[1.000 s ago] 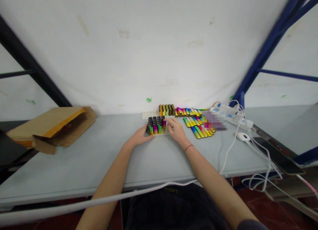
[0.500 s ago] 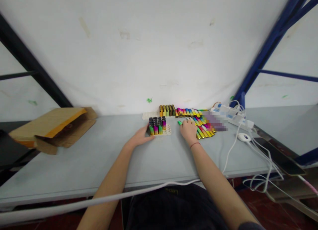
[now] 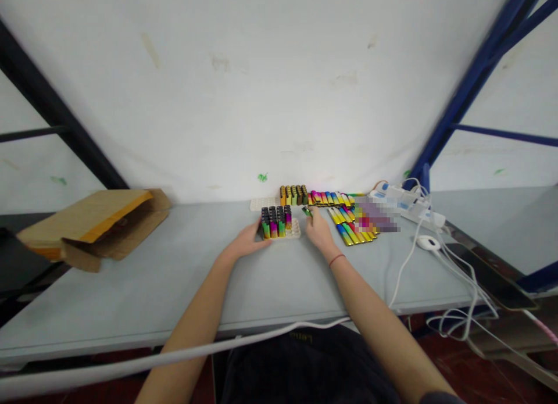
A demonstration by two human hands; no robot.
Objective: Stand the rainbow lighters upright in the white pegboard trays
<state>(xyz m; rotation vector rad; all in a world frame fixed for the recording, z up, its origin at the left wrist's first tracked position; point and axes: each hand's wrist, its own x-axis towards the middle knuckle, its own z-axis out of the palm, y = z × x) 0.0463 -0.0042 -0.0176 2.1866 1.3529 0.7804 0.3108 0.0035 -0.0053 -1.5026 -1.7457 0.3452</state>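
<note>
While the right hand [image 3: 319,231] pinches a green lighter [image 3: 307,211] between its fingertips, just right of the block of lighters, the left hand [image 3: 246,242] rests open against a white pegged tray [image 3: 294,232], which holds rows of upright rainbow-coloured lighters [image 3: 274,222]. Beyond them, a second white tray [image 3: 261,204] and a tight row of dark-capped lighters [image 3: 293,195] sit at the back of the grey table [image 3: 143,288]. More lighters [image 3: 351,226] lie side by side to the right, near a white power strip [image 3: 405,202], while a torn kraft envelope [image 3: 96,229] lies far left.
</note>
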